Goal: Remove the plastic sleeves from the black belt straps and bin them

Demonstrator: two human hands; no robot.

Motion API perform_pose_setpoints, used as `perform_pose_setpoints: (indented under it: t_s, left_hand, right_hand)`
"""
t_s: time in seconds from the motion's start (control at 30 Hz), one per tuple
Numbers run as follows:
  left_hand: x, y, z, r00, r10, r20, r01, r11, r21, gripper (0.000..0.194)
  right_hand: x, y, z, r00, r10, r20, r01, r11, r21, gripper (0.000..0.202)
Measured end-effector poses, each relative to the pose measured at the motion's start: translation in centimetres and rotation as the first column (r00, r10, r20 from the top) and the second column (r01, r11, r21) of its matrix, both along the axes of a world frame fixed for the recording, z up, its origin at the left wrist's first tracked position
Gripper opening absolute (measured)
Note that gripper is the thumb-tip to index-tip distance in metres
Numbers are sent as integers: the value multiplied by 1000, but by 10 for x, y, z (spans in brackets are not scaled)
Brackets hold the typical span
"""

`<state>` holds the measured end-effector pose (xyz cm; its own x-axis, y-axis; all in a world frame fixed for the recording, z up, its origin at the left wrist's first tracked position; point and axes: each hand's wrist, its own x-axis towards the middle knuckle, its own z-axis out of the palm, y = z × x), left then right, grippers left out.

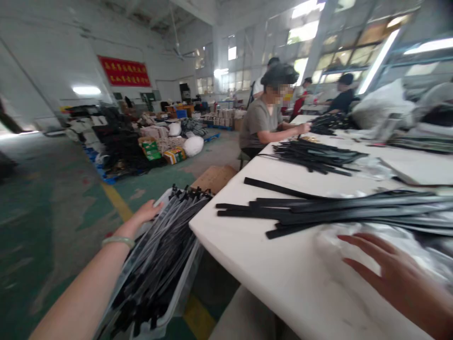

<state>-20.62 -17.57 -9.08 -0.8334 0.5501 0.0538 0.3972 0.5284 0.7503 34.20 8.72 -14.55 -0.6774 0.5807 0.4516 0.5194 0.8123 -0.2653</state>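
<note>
My left hand [149, 211] is at the far left edge of a pale plastic bin [182, 288], its fingers closed over the rim. Long black strips [170, 241], some with a grey sheen, fill the bin, which stands beside the table. Over the white table [247, 255], my right hand [385, 269] is open with fingers apart and nothing in it. Beneath and beside it lies crumpled clear plastic wrap [339, 245]. Just beyond my right fingers, a loose bundle of flat black strips [318, 208] stretches across the tabletop.
A second heap of black strips [314, 156] lies farther up the table. A co-worker in a grey-green shirt [260, 123] sits at its left side, hands near more dark pieces. A cardboard box [215, 178] stands behind the bin. Stacked goods [123, 137] occupy the floor at left.
</note>
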Motion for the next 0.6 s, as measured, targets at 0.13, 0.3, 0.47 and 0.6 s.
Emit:
perform_pose_setpoints:
  t_s: [0.13, 0.3, 0.47, 0.6]
  left_hand:
    - [51, 65, 13, 954, -193, -231, 210, 976, 54, 43]
    - [199, 121, 19, 527, -676, -515, 749, 656, -95, 38]
    - [315, 174, 25, 304, -815, -494, 919, 387, -74, 65]
    - [340, 197, 35, 49, -888, -457, 992, 96, -81, 49]
  right_hand:
    - [4, -3, 28, 978, -179, 110, 174, 983, 55, 46]
    - [-8, -12, 44, 975, -216, -54, 212, 975, -68, 33]
    - [-21, -36, 56, 950, -49, -308, -6, 985, -174, 29]
    - [-25, -48, 55, 928, -44, -370, -79, 947, -310, 30]
